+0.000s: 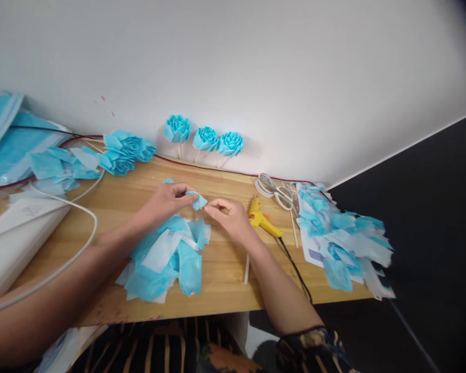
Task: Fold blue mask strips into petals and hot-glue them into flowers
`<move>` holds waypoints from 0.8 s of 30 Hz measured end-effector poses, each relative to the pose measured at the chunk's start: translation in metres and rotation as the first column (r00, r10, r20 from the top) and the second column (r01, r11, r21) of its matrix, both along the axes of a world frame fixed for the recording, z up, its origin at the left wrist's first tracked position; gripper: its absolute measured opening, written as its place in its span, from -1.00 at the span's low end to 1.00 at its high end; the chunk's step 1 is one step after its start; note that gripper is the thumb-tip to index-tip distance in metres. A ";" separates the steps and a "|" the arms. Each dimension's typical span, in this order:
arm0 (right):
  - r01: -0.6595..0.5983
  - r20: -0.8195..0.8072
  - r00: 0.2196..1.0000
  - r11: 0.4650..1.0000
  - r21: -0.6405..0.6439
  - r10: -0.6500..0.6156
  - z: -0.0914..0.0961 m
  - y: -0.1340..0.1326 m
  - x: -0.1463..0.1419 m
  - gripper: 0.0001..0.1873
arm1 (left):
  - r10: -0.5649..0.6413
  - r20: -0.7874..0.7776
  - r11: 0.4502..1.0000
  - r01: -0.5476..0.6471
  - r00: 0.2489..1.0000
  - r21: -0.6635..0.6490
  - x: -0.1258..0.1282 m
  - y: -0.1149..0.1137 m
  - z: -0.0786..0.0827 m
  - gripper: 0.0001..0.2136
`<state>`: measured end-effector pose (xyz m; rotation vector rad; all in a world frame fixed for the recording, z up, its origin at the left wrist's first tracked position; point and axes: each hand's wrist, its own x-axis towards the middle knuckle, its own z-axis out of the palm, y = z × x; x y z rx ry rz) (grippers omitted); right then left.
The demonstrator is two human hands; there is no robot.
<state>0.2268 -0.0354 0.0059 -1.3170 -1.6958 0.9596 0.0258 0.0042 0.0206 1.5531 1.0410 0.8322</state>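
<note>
My left hand (174,199) pinches a small blue fabric petal (198,202) between thumb and fingers above the table. My right hand (230,217) is closed at the petal's right corner, thumb and fingertips pressed together on it. Just below both hands lies a loose pile of blue and white fabric pieces (166,259). A bit of blue (168,181) shows behind my left hand, mostly hidden. Close to my right wrist a yellow glue gun (262,220) rests on its side, its black cord running toward the front edge.
Three blue fabric roses (205,139) on sticks lean against the wall, with more blue roses (124,150) lying left. Scissors (276,190) and a tape roll (261,185) sit at the back right. Scraps (345,235) overhang the right edge. A white cable (95,223) crosses a white box (23,233).
</note>
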 end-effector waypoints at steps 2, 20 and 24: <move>0.127 -0.060 0.991 0.990 0.058 -0.123 0.001 0.005 0.008 -0.77 | 0.009 -0.012 1.000 -0.009 1.000 -0.015 -0.001 0.001 -0.002 -0.75; 0.007 0.137 0.989 0.959 0.284 -0.048 0.016 -0.003 -0.001 -0.74 | -0.070 -0.218 0.969 0.118 0.974 0.216 0.005 -0.004 -0.001 -0.82; -0.038 0.185 0.983 0.958 0.284 -0.016 0.013 -0.003 -0.004 -0.78 | -0.083 -0.225 0.952 0.144 0.971 0.270 0.009 -0.008 0.001 -0.72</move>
